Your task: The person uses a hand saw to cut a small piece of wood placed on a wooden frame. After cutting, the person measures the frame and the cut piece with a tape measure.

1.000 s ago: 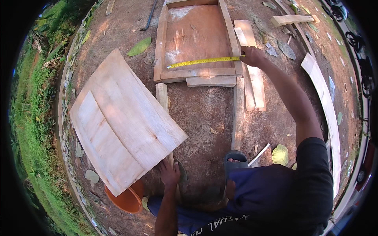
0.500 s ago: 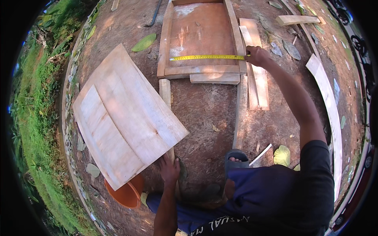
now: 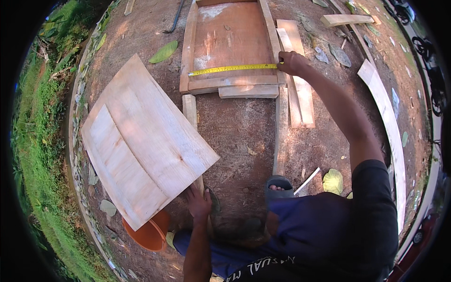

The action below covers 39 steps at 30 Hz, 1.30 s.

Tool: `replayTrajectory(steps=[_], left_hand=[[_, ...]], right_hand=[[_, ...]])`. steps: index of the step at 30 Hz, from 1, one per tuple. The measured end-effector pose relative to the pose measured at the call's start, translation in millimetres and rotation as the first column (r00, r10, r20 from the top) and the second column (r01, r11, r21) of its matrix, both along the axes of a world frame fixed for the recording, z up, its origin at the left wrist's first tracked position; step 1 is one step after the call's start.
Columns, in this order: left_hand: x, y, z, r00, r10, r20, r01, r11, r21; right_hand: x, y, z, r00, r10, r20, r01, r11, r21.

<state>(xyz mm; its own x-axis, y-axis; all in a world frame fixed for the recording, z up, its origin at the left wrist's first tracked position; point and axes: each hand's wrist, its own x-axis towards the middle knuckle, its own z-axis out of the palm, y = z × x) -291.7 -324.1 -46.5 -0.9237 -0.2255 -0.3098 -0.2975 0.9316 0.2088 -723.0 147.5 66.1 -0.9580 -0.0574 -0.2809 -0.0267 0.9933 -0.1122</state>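
Observation:
My right hand (image 3: 293, 63) is closed around the right end of a yellow tape measure (image 3: 235, 69), at the right rail of a wooden frame (image 3: 230, 83) with a brown panel inside. The blade runs across the panel, its free end at the inner edge of the left rail. Down at the lower left, my left hand (image 3: 199, 203) lies on a narrow wooden beam (image 3: 190, 110), fingers apart, some tips partly hidden by the edge of a pale plywood sheet (image 3: 150, 145). A short wood block (image 3: 249, 91) sits against the frame's near rail.
An orange bucket (image 3: 149, 235) stands partly under the plywood. Loose boards (image 3: 300, 94) lie right of the frame, and a long pale plank (image 3: 387, 122) curves along the far right. My sandalled foot (image 3: 278, 187) is between the beams. Several leaves are scattered about.
The whole view has shifted a little. My right hand and the tape have slid slightly left against the frame, bringing the blade's end to the left rail. My left hand stays in place.

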Motion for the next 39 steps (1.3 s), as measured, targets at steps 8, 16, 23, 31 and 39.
replayTrajectory(steps=[8, 16, 23, 31, 39], left_hand=[[-1, 1, 5, 1.0, 0.005, 0.0, -0.005, 1.0, 0.011], [-3, 2, 6, 1.0, 0.0, -0.014, 0.001, 1.0, 0.022], [-5, 7, 11, 0.987, -0.085, -0.133, 0.088, 0.996, 0.02], [-37, 107, 109, 0.935, 0.079, -0.345, 0.145, 0.803, 0.578], [-125, 170, 177, 0.85, 0.511, -0.128, 0.019, 0.215, 0.977]], right_hand=[[5, 1, -1, 0.999, 0.001, -0.037, -0.002, 1.0, -0.021], [16, 8, 2, 0.994, -0.058, -0.092, 0.051, 0.996, -0.077], [67, 7, 15, 0.971, -0.075, -0.228, -0.033, 0.899, -0.436], [171, -74, 77, 0.957, 0.223, -0.187, -0.291, 0.737, -0.61], [225, -91, 82, 0.912, 0.409, -0.043, -0.344, 0.7, -0.626]])
